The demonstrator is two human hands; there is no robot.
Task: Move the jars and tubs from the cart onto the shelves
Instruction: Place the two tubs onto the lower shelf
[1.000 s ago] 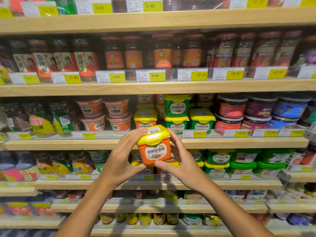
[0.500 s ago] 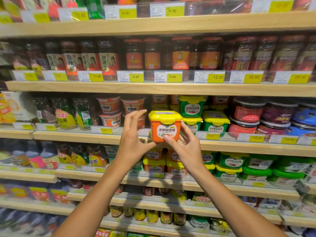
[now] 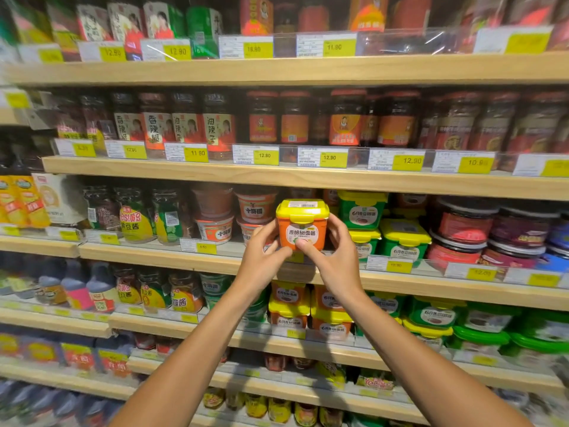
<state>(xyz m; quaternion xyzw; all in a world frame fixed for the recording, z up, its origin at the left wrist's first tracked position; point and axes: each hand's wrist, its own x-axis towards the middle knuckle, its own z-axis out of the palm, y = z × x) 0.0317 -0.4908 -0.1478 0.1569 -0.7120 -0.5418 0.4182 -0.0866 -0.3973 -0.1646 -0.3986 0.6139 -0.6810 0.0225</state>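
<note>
We note L hand [image 3: 263, 257] & R hand [image 3: 337, 257] clamped on orange tub [image 3: 302, 226]; green tubs [image 3: 363, 211] just right, red cups [image 3: 255, 208] left; tub base hidden.

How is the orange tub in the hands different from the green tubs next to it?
The orange tub has an orange body; the green tubs have green ones. The orange tub is gripped by the left hand and right hand; the green tubs sit stacked on the shelf. Both have yellow lids.

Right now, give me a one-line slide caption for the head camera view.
Both hands, left hand and right hand, hold an orange tub with a yellow lid at the shelf edge.
</note>
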